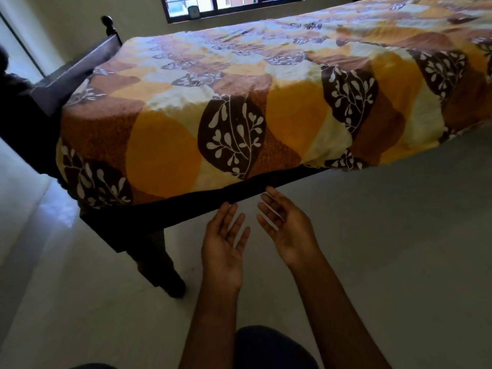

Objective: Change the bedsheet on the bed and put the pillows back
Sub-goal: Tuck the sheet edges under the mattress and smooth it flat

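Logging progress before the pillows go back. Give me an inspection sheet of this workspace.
Surface: bed frame, dark wood, its top hidden under the sheet.
Job's things: bedsheet, orange, brown and cream leaf print, spread over the top and draped down the near side; pillows not seen.
Clutter: nothing seen.
Grippers: left hand and right hand open, palms up, by the frame's lower edge, holding nothing.
Cables: nothing seen.
Surroundings: pale floor, barred window behind the bed, knobbed bedpost at left.

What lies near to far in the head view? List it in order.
The knee → left hand and right hand, side by side → dark bed rail → patterned bedsheet → window.
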{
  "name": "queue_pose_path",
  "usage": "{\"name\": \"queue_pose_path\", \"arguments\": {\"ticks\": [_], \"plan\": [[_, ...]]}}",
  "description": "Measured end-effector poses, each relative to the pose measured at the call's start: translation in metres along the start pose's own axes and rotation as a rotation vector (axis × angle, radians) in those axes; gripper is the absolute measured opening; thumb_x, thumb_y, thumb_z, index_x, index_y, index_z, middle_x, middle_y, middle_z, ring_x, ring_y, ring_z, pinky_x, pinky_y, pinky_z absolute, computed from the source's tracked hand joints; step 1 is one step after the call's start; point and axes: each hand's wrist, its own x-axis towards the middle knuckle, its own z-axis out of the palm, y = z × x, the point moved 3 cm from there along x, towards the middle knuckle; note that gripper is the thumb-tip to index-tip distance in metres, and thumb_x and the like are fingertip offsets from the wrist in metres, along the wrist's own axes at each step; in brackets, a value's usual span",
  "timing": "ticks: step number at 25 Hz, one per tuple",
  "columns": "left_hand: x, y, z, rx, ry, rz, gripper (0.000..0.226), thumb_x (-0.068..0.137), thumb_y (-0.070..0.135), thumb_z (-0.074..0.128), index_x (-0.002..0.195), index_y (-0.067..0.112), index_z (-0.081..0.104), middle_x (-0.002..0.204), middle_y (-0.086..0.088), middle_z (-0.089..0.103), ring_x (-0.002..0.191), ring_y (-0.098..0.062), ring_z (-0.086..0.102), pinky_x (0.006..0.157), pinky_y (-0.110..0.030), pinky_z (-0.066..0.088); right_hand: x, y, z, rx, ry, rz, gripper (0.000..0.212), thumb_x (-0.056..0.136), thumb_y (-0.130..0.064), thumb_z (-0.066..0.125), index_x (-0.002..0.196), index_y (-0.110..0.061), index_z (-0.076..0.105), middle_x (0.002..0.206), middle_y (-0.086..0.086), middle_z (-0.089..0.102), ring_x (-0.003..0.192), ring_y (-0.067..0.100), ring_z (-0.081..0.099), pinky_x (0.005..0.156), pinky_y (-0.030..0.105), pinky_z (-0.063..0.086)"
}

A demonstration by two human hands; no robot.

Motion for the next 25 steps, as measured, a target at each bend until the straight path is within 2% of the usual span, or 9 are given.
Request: {"name": "queue_pose_path", "arguments": {"ticks": [3, 6, 11, 15, 18, 22, 23, 25], "plan": [[0.004, -0.018, 0.035, 0.273, -0.089, 0.021, 0.024, 0.098, 0.024, 0.041, 0.109, 0.023, 0.061, 0.114, 0.004, 0.064, 0.107, -0.013, 0.058, 0.092, -0.031, 0.046, -0.004, -0.035, -0.044, -0.218, 0.120, -0.135, 0.021, 0.098, -0.023, 0.043, 0.099, -0.024, 0.064, 0.103, -0.004, 0.065, 0.093, 0.010, 0.062, 0.075, 0.024, 0.049], [0.010, -0.035, 0.081, 0.538, -0.235, 0.069, 0.020, 0.097, 0.022, 0.044, 0.107, 0.025, 0.061, 0.113, 0.005, 0.062, 0.111, -0.014, 0.056, 0.096, -0.032, 0.043, -0.009, -0.074, -0.078, -0.387, 0.239, -0.254, 0.020, 0.097, -0.024, 0.044, 0.102, -0.023, 0.064, 0.106, -0.001, 0.064, 0.093, 0.011, 0.061, 0.074, 0.024, 0.048], [-0.004, -0.060, 0.138, 0.815, -0.571, 0.153, 0.022, 0.096, 0.019, 0.048, 0.114, 0.024, 0.059, 0.119, 0.007, 0.058, 0.111, -0.007, 0.052, 0.086, -0.018, 0.041, -0.019, -0.134, -0.104, -0.499, 0.387, -0.388, 0.016, 0.096, -0.022, 0.048, 0.105, -0.020, 0.061, 0.105, 0.001, 0.061, 0.088, 0.011, 0.059, 0.075, 0.025, 0.047], [-0.009, -0.058, 0.195, 0.990, -0.942, 0.511, 0.030, 0.094, 0.016, 0.051, 0.123, 0.016, 0.057, 0.126, 0.000, 0.057, 0.116, -0.012, 0.051, 0.098, -0.030, 0.044, -0.023, -0.174, -0.115, -0.470, 0.474, -0.476, 0.023, 0.096, -0.021, 0.050, 0.114, -0.014, 0.061, 0.104, 0.001, 0.062, 0.086, 0.011, 0.060, 0.071, 0.023, 0.048], [-0.004, -0.055, 0.251, 1.109, -1.165, 0.796, 0.032, 0.093, 0.016, 0.053, 0.124, 0.012, 0.056, 0.124, -0.006, 0.057, 0.117, -0.020, 0.051, 0.095, -0.032, 0.044, -0.019, -0.201, -0.131, -0.419, 0.522, -0.493, 0.021, 0.095, -0.021, 0.050, 0.112, -0.017, 0.062, 0.107, 0.002, 0.063, 0.085, 0.012, 0.061, 0.067, 0.022, 0.047], [0.013, -0.061, 0.339, 1.265, -1.190, 1.062, 0.036, 0.092, 0.021, 0.053, 0.128, 0.019, 0.053, 0.128, -0.004, 0.055, 0.117, -0.019, 0.049, 0.087, -0.025, 0.041, 0.023, -0.271, -0.154, -0.475, 0.505, -0.594, 0.017, 0.094, -0.020, 0.052, 0.106, -0.018, 0.063, 0.103, 0.006, 0.066, 0.085, 0.013, 0.063, 0.070, 0.022, 0.053], [0.015, -0.063, 0.361, 1.262, -1.200, 1.154, 0.034, 0.092, 0.022, 0.053, 0.126, 0.018, 0.055, 0.125, -0.005, 0.057, 0.113, -0.019, 0.052, 0.084, -0.025, 0.044, 0.038, -0.291, -0.164, -0.504, 0.544, -0.615, 0.017, 0.094, -0.020, 0.053, 0.106, -0.017, 0.064, 0.104, 0.008, 0.067, 0.090, 0.016, 0.064, 0.076, 0.028, 0.055], [0.032, -0.068, 0.413, 1.345, -1.207, 1.210, 0.030, 0.091, 0.023, 0.053, 0.119, 0.015, 0.060, 0.118, -0.006, 0.062, 0.105, -0.021, 0.058, 0.079, -0.031, 0.049, 0.064, -0.331, -0.182, -0.638, 0.711, -0.638, 0.022, 0.092, -0.023, 0.055, 0.108, -0.012, 0.066, 0.108, 0.012, 0.068, 0.101, 0.024, 0.063, 0.089, 0.037, 0.051]]}}
